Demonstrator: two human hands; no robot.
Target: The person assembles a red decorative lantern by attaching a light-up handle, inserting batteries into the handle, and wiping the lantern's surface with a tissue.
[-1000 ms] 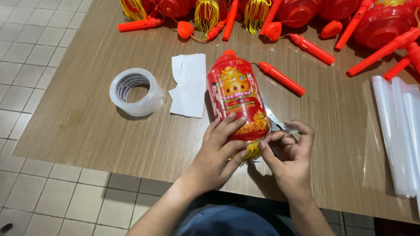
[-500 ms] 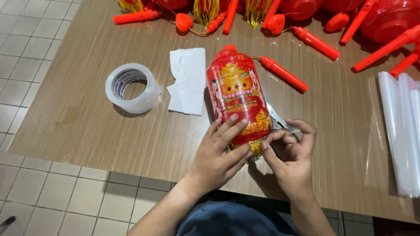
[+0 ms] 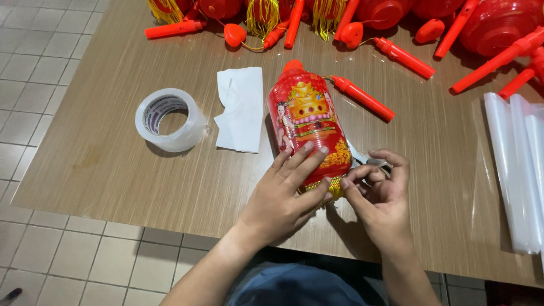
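Lying lengthwise near the middle of the brown wood-grain tabletop [image 3: 113, 170]: a red barrel-shaped plastic lantern printed with gold and multicoloured pictures [image 3: 306, 122], orange cap toward 12 o'clock, yellow fringe at its 6 o'clock end.

Left hand [image 3: 283, 195] pressed flat on the lantern's lower half, fingers spread across the printed side, thumb tucked under near the fringe; a steadying hold rather than a closed grasp.

Right hand [image 3: 379, 198] just at 3 o'clock of the lantern's lower end, fingers curled in a narrow pinch, fingertips meeting beside the fringe. Something small and shiny between those fingers; what it is cannot be told. Both hands almost touching at the fringe.

At 9 o'clock of the lantern, close by, a white torn sheet of paper [image 3: 241, 107]. Further toward 9 o'clock, well apart, a clear roll of packing tape standing on its flat side [image 3: 167, 119].

At 2 o'clock, an orange-red plastic handle stick [image 3: 362, 97], joined to the lantern's cap by a thin cord.

Along the 12 o'clock edge, a heap of more red lanterns with yellow tassels and orange-red sticks [image 3: 396, 22].

At 3 o'clock, by the table's edge, a stack of clear plastic sleeves [image 3: 518, 170].

Beyond the table at 9 o'clock, a grey tiled floor [image 3: 34, 51].
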